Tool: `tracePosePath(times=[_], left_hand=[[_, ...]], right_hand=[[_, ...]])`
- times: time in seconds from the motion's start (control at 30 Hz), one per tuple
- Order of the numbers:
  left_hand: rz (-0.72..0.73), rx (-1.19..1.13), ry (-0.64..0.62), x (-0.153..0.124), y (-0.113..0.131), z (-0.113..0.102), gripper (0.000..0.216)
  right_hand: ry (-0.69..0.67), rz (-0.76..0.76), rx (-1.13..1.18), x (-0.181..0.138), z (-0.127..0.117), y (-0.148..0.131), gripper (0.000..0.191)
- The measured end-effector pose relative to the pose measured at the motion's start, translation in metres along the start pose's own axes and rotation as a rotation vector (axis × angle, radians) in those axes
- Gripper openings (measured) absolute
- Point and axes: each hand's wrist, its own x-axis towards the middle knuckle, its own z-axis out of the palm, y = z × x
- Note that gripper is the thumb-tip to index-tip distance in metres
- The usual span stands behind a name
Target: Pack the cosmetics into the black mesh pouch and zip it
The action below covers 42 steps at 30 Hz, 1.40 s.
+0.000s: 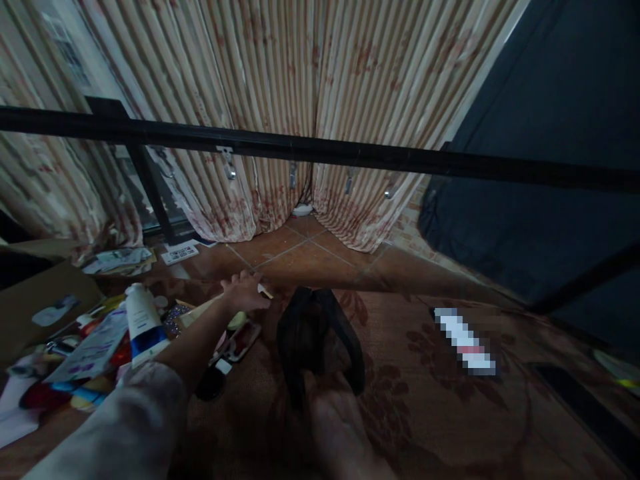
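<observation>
Head view: left hand (245, 293) seemingly pinches a small pale item (265, 292); right hand (333, 407) holds the black bag (310, 323), contents too dark to judge; assorted pile (93, 350), lower left, lies outside.

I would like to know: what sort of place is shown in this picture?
It is probably a room in a home. Long patterned curtains hang above a tiled floor, and a white-and-blue tube lies among jumbled small items.
</observation>
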Motion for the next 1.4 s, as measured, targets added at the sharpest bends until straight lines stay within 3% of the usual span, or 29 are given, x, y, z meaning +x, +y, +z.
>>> tracePosePath(times=[0.07,0.1,0.17,0.27,0.37,0.5,0.6,0.8,1.03,1.13,1.23,1.4], left_hand=[[0.048,-0.118,0.043,-0.019,0.008,-0.012,0.09],[0.113,-0.365,0.051,-0.031,0.01,-0.018,0.089],[0.182,-0.553,0.034,-0.06,0.014,-0.026,0.071],[0.246,-1.287,-0.126,-0.106,0.018,-0.028,0.072],[0.243,-1.645,-0.232,-0.137,0.024,-0.021,0.084],[0.255,-2.134,-0.381,-0.145,0.028,-0.011,0.072],[0.308,-2.369,-0.479,-0.139,0.026,-0.01,0.062],[0.399,-2.437,-0.642,-0.132,0.029,-0.007,0.062],[0.318,-2.365,-0.679,-0.124,0.031,-0.002,0.072],[0.333,-2.334,-0.644,-0.126,0.031,-0.001,0.072],[0.355,-2.26,-0.555,-0.13,0.033,0.001,0.051],[0.267,-2.055,-0.417,-0.133,0.036,0.006,0.042]], right_hand=[[0.032,0.006,-0.021,-0.003,0.004,0.001,0.053],[0.047,0.001,-0.027,-0.004,0.006,0.002,0.053],[0.075,-0.006,-0.023,-0.006,0.008,0.003,0.053],[0.053,-0.022,-0.011,-0.007,0.006,0.002,0.051],[0.019,-0.035,-0.029,-0.007,0.001,-0.001,0.046],[-0.032,-0.024,-0.07,-0.007,-0.005,-0.005,0.045],[-0.04,-0.015,-0.124,-0.007,-0.005,-0.006,0.046],[-0.012,-0.051,-0.164,-0.005,0.0,-0.004,0.043],[0.026,-0.061,-0.189,-0.005,0.003,-0.004,0.038],[0.045,-0.074,-0.186,-0.006,0.006,-0.003,0.038],[0.062,-0.082,-0.188,-0.007,0.01,-0.001,0.037],[0.1,-0.102,-0.176,-0.008,0.011,-0.002,0.031]])
